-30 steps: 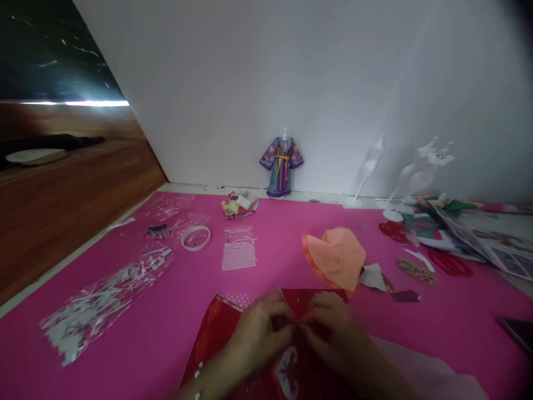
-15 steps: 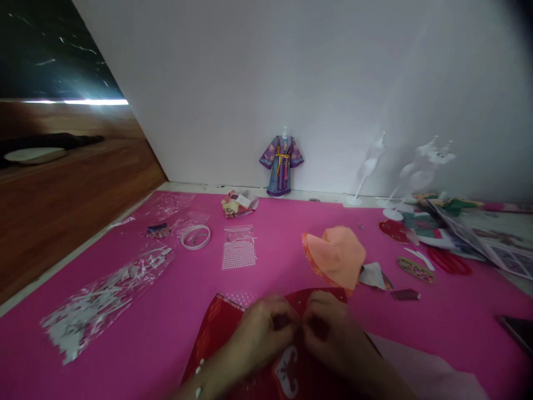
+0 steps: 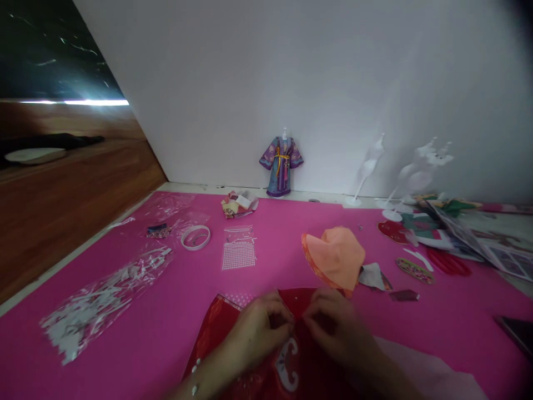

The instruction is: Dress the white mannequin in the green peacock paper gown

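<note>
Near edge of pink mat (image 3: 166,311): red paper (image 3: 220,333) lies flat, just nearer than the orange hat (image 3: 336,256).
paper axis: long side runs left-right; top edge faces the hat; white motif close to the wrists.
left hand (image 3: 258,333): fingers curled tight, pinching the paper's top middle.
right hand (image 3: 333,328): fingers curled, tips on the same spot, almost touching the left hand.
grip detail: blurred; what sits between the fingertips can't be made out.
</note>
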`<state>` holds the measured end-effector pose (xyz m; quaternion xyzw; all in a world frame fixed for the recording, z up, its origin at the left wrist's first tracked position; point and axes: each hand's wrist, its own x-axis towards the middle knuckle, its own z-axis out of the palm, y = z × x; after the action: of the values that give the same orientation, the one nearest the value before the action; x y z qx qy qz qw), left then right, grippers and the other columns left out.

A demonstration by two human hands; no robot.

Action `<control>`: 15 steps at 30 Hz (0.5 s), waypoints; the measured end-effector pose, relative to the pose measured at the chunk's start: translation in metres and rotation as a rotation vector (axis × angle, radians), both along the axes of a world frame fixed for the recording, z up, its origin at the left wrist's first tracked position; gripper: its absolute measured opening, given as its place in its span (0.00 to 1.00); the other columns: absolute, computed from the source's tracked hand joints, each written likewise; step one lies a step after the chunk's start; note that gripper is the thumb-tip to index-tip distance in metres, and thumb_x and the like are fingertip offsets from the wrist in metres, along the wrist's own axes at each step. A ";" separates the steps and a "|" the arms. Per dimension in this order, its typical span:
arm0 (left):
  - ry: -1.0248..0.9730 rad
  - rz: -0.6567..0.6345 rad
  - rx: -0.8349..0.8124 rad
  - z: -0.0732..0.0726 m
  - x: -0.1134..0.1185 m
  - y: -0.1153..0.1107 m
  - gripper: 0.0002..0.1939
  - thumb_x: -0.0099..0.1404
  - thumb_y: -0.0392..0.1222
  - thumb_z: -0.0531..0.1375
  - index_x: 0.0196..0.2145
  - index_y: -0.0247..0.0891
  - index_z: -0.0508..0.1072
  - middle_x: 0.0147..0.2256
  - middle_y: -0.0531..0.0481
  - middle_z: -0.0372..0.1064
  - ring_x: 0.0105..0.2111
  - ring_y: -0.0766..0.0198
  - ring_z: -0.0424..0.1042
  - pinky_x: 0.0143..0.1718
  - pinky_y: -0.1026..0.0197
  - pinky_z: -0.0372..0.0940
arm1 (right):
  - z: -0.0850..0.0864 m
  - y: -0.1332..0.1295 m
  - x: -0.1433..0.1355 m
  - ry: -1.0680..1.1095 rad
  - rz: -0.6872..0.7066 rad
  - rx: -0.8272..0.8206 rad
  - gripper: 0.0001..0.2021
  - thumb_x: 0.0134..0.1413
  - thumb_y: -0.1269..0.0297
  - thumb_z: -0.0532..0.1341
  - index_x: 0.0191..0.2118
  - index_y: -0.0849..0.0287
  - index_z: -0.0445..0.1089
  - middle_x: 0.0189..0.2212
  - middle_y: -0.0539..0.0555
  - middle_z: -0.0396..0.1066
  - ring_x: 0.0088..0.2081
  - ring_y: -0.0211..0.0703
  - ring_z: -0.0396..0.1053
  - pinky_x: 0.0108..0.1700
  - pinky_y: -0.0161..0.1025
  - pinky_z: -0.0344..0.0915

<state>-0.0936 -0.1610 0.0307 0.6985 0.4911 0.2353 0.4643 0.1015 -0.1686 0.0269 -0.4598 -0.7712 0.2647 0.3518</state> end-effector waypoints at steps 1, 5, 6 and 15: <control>0.005 0.001 0.002 0.001 0.000 0.000 0.09 0.52 0.30 0.57 0.26 0.37 0.76 0.31 0.53 0.69 0.28 0.68 0.65 0.28 0.67 0.57 | 0.000 -0.002 -0.001 -0.046 0.023 0.069 0.06 0.50 0.75 0.59 0.27 0.59 0.71 0.28 0.52 0.70 0.33 0.42 0.66 0.36 0.39 0.59; 0.025 -0.002 0.013 0.004 0.001 0.000 0.09 0.51 0.30 0.56 0.24 0.37 0.76 0.30 0.53 0.69 0.28 0.68 0.65 0.28 0.67 0.57 | 0.003 -0.007 -0.006 -0.210 0.063 0.236 0.07 0.54 0.73 0.59 0.28 0.58 0.73 0.26 0.52 0.70 0.32 0.44 0.63 0.36 0.42 0.55; 0.034 -0.001 0.017 0.006 0.002 -0.001 0.09 0.51 0.30 0.56 0.24 0.37 0.76 0.29 0.53 0.69 0.28 0.68 0.65 0.27 0.67 0.56 | 0.005 -0.007 -0.007 -0.236 0.069 0.263 0.08 0.54 0.73 0.59 0.28 0.59 0.73 0.25 0.52 0.69 0.31 0.43 0.63 0.36 0.42 0.54; 0.120 -0.048 0.098 0.007 0.004 -0.004 0.10 0.48 0.29 0.55 0.23 0.38 0.74 0.30 0.54 0.71 0.30 0.67 0.67 0.30 0.68 0.57 | 0.004 -0.005 -0.014 -0.340 0.080 0.326 0.07 0.43 0.78 0.56 0.21 0.61 0.65 0.22 0.52 0.65 0.28 0.42 0.59 0.34 0.41 0.53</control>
<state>-0.0896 -0.1653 0.0378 0.7447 0.4891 0.2056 0.4048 0.0876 -0.1734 0.0307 -0.4038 -0.8696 0.0692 0.2756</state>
